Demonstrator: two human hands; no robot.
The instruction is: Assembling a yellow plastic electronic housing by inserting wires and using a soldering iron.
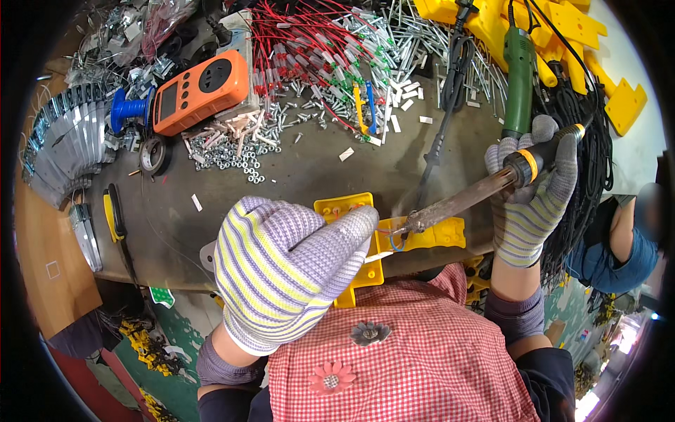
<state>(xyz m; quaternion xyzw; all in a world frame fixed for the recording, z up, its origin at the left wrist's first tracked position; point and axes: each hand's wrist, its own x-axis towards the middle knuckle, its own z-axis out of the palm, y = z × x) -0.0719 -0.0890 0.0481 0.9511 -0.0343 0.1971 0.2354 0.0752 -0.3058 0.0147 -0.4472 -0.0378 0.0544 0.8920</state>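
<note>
My right hand [533, 211], in a striped knit glove, grips a soldering iron [460, 205] by its dark handle. The iron slants down to the left, its tip at some thin wire ends [398, 238], one with blue insulation. My left hand [285, 271], gloved alike, is closed over a yellow plastic housing [368, 276] near the bench's front edge. Its index finger reaches toward the wires; what the fingertips pinch is hidden beneath them. Another yellow plastic piece [443, 234] lies under the iron. A white strip [380, 257] sits beside the wires.
An orange meter [200, 91], a blue spool [129, 110] and a tape roll [153, 155] stand at the back left. Piled beyond are nuts [242, 160], screws and red wires [281, 35]. A green power tool [519, 81] and black cables [587, 176] lie at the right.
</note>
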